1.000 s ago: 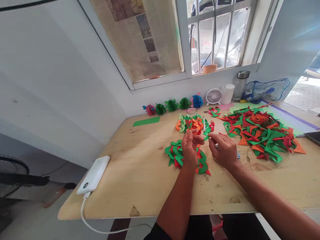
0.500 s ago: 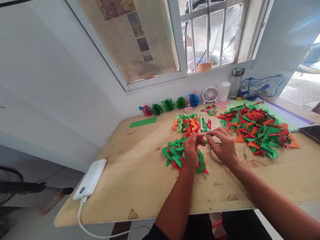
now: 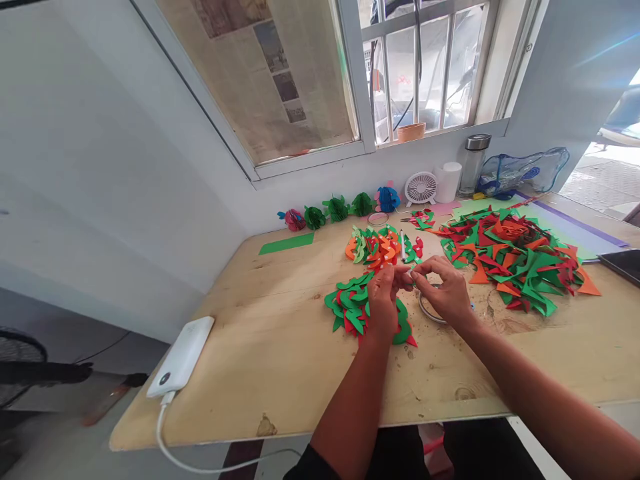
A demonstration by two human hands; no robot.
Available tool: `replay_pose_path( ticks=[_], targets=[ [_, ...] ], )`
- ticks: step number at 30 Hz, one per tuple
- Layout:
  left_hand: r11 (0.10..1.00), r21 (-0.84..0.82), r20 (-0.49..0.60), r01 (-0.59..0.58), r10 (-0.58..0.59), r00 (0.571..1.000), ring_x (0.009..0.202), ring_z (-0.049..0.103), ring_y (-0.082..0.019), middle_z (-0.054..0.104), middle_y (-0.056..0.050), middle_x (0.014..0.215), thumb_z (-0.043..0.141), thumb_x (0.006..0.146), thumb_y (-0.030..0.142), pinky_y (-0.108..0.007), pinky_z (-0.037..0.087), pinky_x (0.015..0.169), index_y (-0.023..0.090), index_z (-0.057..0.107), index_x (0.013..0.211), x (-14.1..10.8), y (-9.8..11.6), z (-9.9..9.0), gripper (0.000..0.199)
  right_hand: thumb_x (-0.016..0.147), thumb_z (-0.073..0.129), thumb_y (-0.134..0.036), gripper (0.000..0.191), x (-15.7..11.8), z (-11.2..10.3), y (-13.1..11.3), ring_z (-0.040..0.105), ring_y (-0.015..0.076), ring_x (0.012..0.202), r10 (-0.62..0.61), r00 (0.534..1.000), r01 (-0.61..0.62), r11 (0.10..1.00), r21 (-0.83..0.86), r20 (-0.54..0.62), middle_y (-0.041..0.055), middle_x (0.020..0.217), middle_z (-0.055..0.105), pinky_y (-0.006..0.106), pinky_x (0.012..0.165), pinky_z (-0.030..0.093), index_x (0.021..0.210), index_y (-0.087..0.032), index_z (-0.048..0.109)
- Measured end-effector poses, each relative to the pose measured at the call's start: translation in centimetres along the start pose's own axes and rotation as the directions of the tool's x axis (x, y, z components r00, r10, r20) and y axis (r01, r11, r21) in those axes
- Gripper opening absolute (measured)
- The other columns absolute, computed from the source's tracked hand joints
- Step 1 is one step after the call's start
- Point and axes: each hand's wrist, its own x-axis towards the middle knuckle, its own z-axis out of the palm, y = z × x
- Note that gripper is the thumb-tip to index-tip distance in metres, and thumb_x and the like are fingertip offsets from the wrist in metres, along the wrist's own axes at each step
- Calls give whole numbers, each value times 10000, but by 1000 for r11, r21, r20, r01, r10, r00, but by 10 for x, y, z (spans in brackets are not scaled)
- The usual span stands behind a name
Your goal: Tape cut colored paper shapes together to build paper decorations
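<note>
My left hand point(image 3: 386, 293) is closed above a pile of green and red paper shapes point(image 3: 353, 303), its fingertips at a small green and whitish piece, mostly hidden. My right hand point(image 3: 443, 287) pinches at the same small piece, the fingertips of both hands nearly meeting. Under my right hand a roll of tape point(image 3: 431, 317) lies partly covered on the table. Just beyond my hands sits another pile of orange, green and red cut shapes point(image 3: 383, 247) with small white patches, and a white pen point(image 3: 403, 245) lies beside it.
A large heap of red, green and orange scraps point(image 3: 520, 253) covers the right side. Honeycomb paper figures point(image 3: 337, 209), a small fan point(image 3: 421, 189), a white cylinder point(image 3: 447, 182) and a glass bottle point(image 3: 473, 167) line the wall. A white power bank point(image 3: 181, 357) lies at the left edge.
The fingers of my right hand have shifted slightly at the small piece, and less green shows between the hands. The piles have not moved.
</note>
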Motion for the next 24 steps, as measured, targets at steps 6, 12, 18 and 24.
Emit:
replay_pose_path(
  ticks=[6,12,18,24],
  targets=[
    [992,108,-73,-58,66,995,603,557,-110,604,-11,642,594,790,417,-246,457,614,161,628,1023,0,0,1,348,765,558,-231,119,1,-1,-2,525,176,712,33,999,-34,999,23,17,9,669,583,320,697,403,649,-208,547],
    [985,130,-158,-115,135,978,613,564,-117,600,-2,634,566,817,425,-249,460,622,173,556,1131,0,4,1,402,756,582,-331,159,3,-3,-3,521,157,684,233,971,-237,959,153,42,6,674,597,304,683,405,660,-203,587],
    [971,175,-179,-163,194,965,640,578,-133,592,3,617,543,832,440,-267,465,654,182,557,1130,0,3,-2,394,685,653,-420,240,3,1,0,534,150,712,394,889,-456,814,361,235,34,814,622,278,622,405,665,-183,612],
    [957,231,-169,-174,216,962,613,571,-128,585,5,597,533,835,449,-263,458,653,170,575,1061,0,6,0,362,638,696,-458,292,4,1,-3,518,147,704,475,825,-564,723,400,305,31,791,622,268,611,393,652,-175,624]
  ],
)
